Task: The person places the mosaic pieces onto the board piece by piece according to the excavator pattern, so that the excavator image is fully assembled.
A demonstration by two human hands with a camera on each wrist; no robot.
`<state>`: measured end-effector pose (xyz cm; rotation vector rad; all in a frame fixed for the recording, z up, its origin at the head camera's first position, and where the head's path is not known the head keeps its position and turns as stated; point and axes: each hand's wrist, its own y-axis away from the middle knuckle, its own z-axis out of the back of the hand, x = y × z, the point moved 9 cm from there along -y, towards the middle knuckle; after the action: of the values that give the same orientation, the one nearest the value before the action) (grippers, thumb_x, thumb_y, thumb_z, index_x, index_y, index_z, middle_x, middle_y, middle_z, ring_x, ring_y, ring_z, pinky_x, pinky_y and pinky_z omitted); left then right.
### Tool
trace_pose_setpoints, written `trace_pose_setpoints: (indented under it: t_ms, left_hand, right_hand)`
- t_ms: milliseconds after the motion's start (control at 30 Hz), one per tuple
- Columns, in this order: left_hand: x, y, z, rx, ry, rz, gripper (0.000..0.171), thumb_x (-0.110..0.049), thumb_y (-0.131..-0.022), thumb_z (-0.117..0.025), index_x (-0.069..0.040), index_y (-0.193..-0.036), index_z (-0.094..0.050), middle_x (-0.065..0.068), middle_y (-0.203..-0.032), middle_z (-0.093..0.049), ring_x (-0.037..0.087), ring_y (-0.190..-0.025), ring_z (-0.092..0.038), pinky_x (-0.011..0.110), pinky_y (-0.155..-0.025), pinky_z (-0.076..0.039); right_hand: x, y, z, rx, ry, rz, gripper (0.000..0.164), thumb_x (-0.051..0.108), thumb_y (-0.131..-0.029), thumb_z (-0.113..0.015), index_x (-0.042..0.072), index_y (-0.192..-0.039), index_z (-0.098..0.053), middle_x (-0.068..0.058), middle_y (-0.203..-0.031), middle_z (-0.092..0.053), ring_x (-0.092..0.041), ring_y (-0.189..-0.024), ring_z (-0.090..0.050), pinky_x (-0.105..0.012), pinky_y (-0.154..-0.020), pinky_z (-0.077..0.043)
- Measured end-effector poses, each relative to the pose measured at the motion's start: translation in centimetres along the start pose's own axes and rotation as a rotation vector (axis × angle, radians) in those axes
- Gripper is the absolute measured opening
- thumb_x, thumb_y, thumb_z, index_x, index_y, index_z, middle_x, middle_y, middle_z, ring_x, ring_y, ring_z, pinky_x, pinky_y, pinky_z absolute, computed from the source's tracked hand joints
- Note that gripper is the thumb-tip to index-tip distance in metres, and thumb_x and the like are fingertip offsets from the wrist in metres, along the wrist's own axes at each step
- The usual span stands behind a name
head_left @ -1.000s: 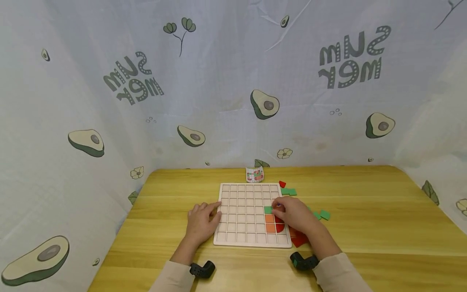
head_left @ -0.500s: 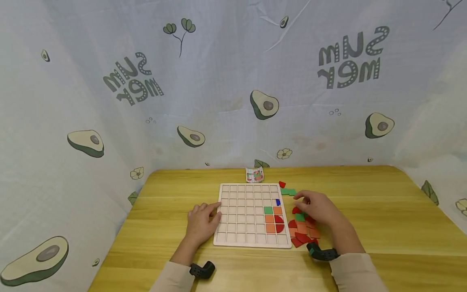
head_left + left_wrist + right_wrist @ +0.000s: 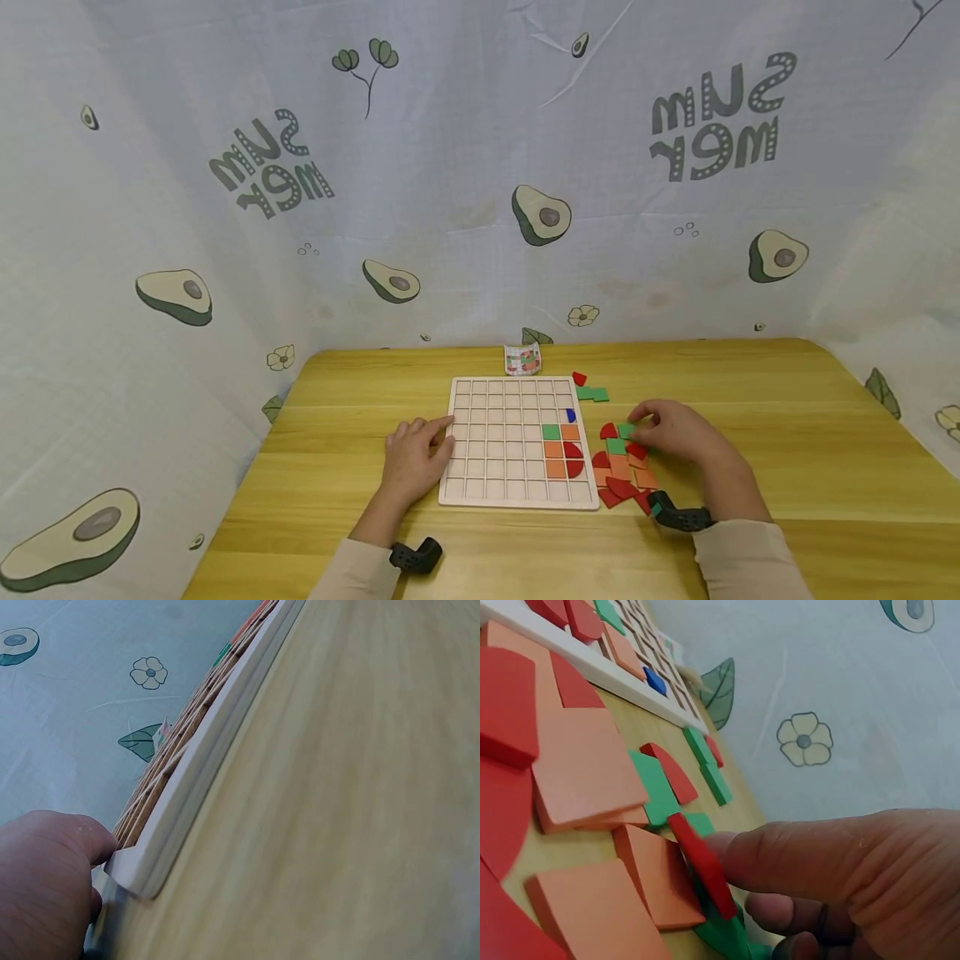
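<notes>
A wooden grid board [image 3: 497, 442] lies on the table. On its right side are a green square [image 3: 551, 432], orange squares [image 3: 555, 468], red rounded pieces [image 3: 573, 451] and a small blue piece [image 3: 571, 415]. My left hand [image 3: 416, 458] rests at the board's left edge, index finger and thumb spread along the rim. My right hand [image 3: 671, 432] is over the loose tiles right of the board. Its thumb and index finger are apart beside a green tile [image 3: 626, 431]. In the right wrist view the thumb overlaps a tilted red tile [image 3: 703, 862]; the other fingers are partly hidden.
Loose orange tiles [image 3: 619, 467] and red tiles [image 3: 619, 488] lie overlapping along the board's right edge. Further back are green tiles [image 3: 592, 393] and a red one [image 3: 580, 378]. A small card with a coloured grid [image 3: 522, 360] stands behind the board, before a printed curtain [image 3: 450, 167].
My right hand has moved from the board's right side to the loose tiles, uncovering the blue piece and an orange square on the grid. My left hand has stayed put.
</notes>
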<state>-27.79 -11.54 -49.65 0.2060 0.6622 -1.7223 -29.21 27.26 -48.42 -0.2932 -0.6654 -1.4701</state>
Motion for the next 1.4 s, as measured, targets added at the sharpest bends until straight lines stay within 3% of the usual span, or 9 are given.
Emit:
trace_pose_setpoints:
  t_ms: [200,433,833,1067,1400]
  left_hand:
    - [0.0,0.0,-0.1,0.000,0.001,0.001,0.035,-0.032,-0.096,-0.067,-0.025,-0.129,-0.072,-0.007,-0.082,-0.057,0.011,-0.077,-0.039,0.033,-0.076,-0.026]
    - [0.0,0.1,0.0,0.000,0.002,0.003,0.034,-0.032,-0.096,-0.067,-0.024,-0.129,-0.072,-0.007,-0.082,-0.058,0.011,-0.077,-0.040,0.033,-0.075,-0.027]
    - [-0.2,0.0,0.0,0.000,-0.004,0.001,0.034,-0.032,-0.096,-0.067,-0.024,-0.129,-0.072,-0.007,-0.082,-0.058,0.011,-0.079,-0.042,0.033,-0.076,-0.027]
    - [-0.2,0.0,0.1,-0.001,-0.012,0.000,0.034,-0.032,-0.096,-0.067,-0.023,-0.129,-0.072,-0.006,-0.082,-0.059,0.011,-0.079,-0.042,0.033,-0.076,-0.027]
    - [-0.2,0.0,0.2,-0.006,0.001,0.000,0.034,-0.032,-0.096,-0.067,-0.023,-0.129,-0.073,-0.006,-0.083,-0.060,0.012,-0.079,-0.042,0.034,-0.077,-0.028]
  right_hand:
    - [0.5,-0.2,-0.4,-0.024,-0.002,0.007,0.028,0.021,-0.090,-0.072,0.002,-0.111,-0.067,-0.008,-0.085,-0.058,-0.022,-0.077,-0.052,-0.032,-0.066,-0.043]
    - [0.3,-0.5,-0.1,-0.066,0.044,-0.022,0.031,0.023,-0.092,-0.072,-0.001,-0.111,-0.067,-0.011,-0.090,-0.063,-0.023,-0.080,-0.055,-0.035,-0.071,-0.047]
    - [0.8,-0.5,0.1,-0.098,0.076,-0.001,0.031,0.028,-0.094,-0.071,0.000,-0.108,-0.068,-0.009,-0.086,-0.061,-0.022,-0.078,-0.054,-0.034,-0.069,-0.046]
    - [2.9,-0.3,-0.7,-0.101,0.031,0.042,0.032,0.030,-0.095,-0.071,0.002,-0.109,-0.067,-0.005,-0.078,-0.057,-0.019,-0.070,-0.051,-0.031,-0.063,-0.042]
    - [7.4,-0.6,-3.9,-0.062,0.027,0.168,0.022,0.028,-0.094,-0.073,0.009,-0.106,-0.070,-0.002,-0.072,-0.053,-0.016,-0.065,-0.047,-0.029,-0.059,-0.037]
